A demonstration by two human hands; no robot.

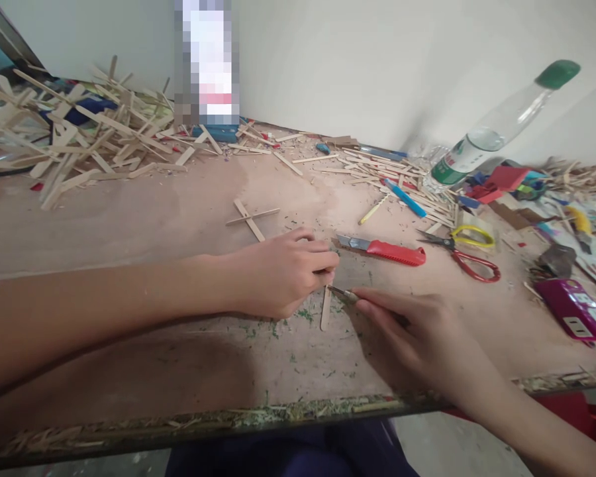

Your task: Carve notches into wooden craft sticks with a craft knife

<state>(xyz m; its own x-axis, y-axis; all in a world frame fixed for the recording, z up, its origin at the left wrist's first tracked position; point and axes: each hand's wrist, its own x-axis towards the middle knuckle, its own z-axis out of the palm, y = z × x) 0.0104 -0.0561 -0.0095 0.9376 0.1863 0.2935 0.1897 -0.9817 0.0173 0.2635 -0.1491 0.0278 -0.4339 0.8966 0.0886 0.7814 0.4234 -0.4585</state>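
Observation:
My left hand [295, 271] is closed over the upper end of a flat wooden stick [324, 311], whose rounded lower end points toward me on the board. In my right hand [422, 331] is a slim craft knife [345, 293], pinched between thumb and fingers. Its tip touches or sits just above the stick, close to my left fingertips. Beyond my left wrist lie two crossed wooden sticks [248, 217]. A red utility knife [392, 252] with its blade out rests to the right of my left hand.
Scissors [457, 245] with yellow and red handles lie at right, below a blue pen-like tool [404, 197]. A bottle [491, 139] leans behind them. Joined sticks [104, 132] pile up back left; loose sticks [372, 165] lie back centre. A purple object [573, 308] sits far right.

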